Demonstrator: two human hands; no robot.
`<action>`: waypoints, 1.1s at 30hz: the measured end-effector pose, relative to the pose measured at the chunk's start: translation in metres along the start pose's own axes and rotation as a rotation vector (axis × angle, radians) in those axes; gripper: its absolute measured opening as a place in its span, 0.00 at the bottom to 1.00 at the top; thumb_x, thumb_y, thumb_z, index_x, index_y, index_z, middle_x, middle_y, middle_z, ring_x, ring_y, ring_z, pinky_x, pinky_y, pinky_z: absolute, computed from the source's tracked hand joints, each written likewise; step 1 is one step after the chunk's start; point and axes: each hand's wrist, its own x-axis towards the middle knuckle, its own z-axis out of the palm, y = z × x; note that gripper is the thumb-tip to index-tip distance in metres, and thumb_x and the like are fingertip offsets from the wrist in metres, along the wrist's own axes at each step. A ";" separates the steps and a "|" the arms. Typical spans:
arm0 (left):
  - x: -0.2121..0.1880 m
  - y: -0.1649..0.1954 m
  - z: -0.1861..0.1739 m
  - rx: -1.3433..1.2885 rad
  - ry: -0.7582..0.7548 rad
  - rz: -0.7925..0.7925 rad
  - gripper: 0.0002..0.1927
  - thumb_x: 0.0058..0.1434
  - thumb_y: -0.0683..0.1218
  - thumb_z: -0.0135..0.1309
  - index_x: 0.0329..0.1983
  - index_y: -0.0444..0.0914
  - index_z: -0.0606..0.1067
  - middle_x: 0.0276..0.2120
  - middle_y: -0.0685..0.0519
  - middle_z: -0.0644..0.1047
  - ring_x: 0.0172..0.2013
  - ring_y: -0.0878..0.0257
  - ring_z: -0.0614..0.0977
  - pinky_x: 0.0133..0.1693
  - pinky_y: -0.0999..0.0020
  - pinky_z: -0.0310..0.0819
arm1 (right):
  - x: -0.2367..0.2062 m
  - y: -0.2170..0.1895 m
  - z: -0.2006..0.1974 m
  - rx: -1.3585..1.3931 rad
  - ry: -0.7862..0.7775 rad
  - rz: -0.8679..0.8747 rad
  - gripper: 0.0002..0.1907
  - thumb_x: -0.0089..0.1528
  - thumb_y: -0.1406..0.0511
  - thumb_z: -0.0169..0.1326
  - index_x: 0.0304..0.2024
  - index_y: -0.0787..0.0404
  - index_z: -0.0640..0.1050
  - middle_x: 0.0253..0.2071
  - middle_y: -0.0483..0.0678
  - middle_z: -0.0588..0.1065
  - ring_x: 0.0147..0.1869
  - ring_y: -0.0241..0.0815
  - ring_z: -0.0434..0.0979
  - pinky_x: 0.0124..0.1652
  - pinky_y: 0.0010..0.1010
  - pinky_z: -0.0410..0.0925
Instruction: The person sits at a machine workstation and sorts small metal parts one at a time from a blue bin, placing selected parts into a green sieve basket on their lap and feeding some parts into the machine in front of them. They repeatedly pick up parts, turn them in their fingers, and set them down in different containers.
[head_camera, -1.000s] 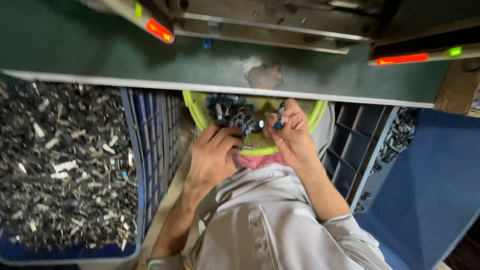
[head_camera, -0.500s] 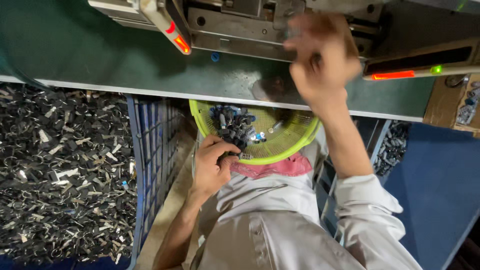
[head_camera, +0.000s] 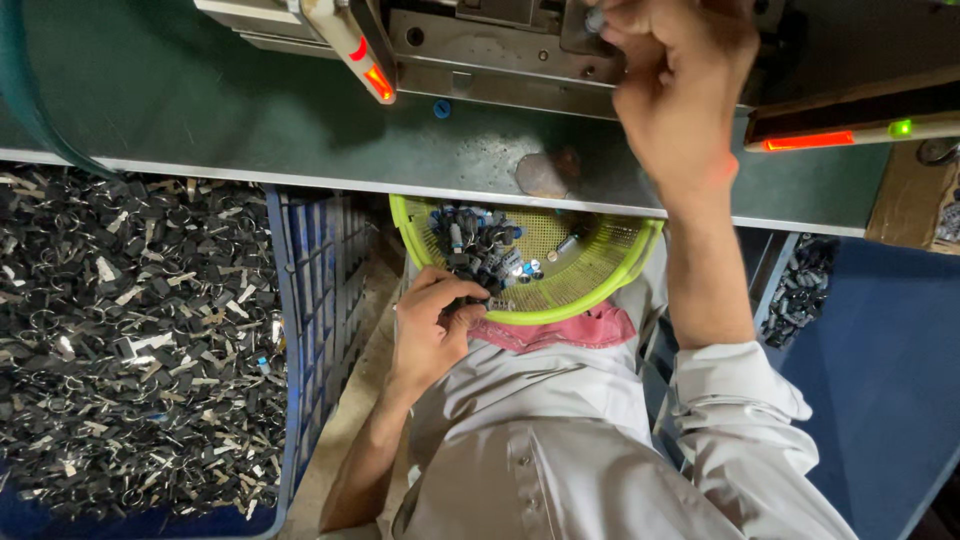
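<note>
The right hand (head_camera: 680, 90) is raised to the grey machine (head_camera: 480, 40) at the back of the green worktop (head_camera: 200, 110), fingers pinched narrowly on a small metal part (head_camera: 595, 18). The part is mostly hidden by the fingertips, so what it is stays hard to make out. The left hand (head_camera: 432, 325) rests at the near rim of a lime-green mesh basket (head_camera: 590, 290), fingers curled loosely among small dark components (head_camera: 480, 250); whether it grips one is unclear. The basket sits on the person's lap, its far edge cut off under the worktop. To the left, a blue crate (head_camera: 305, 300) holds a heap of black and silver pieces (head_camera: 130, 340).
</note>
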 end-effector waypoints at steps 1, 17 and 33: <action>0.000 0.001 0.000 -0.019 0.012 0.009 0.12 0.52 0.32 0.62 0.39 0.37 0.82 0.35 0.51 0.76 0.29 0.62 0.80 0.28 0.71 0.72 | -0.007 -0.008 -0.011 -0.122 -0.037 -0.025 0.14 0.55 0.79 0.55 0.42 0.63 0.79 0.43 0.53 0.79 0.46 0.57 0.77 0.51 0.42 0.65; 0.003 0.006 0.005 0.166 0.152 0.267 0.12 0.51 0.36 0.60 0.41 0.33 0.76 0.40 0.45 0.79 0.39 0.47 0.81 0.42 0.59 0.77 | -0.181 -0.115 0.055 0.620 -0.211 0.500 0.16 0.54 0.81 0.53 0.42 0.65 0.80 0.44 0.54 0.81 0.44 0.48 0.85 0.45 0.33 0.78; 0.016 0.009 -0.006 0.196 0.053 0.521 0.08 0.51 0.37 0.57 0.35 0.36 0.76 0.35 0.49 0.77 0.34 0.50 0.78 0.37 0.59 0.73 | -0.174 -0.092 0.040 0.753 0.184 0.730 0.14 0.59 0.86 0.53 0.37 0.68 0.66 0.38 0.58 0.78 0.46 0.49 0.84 0.39 0.33 0.80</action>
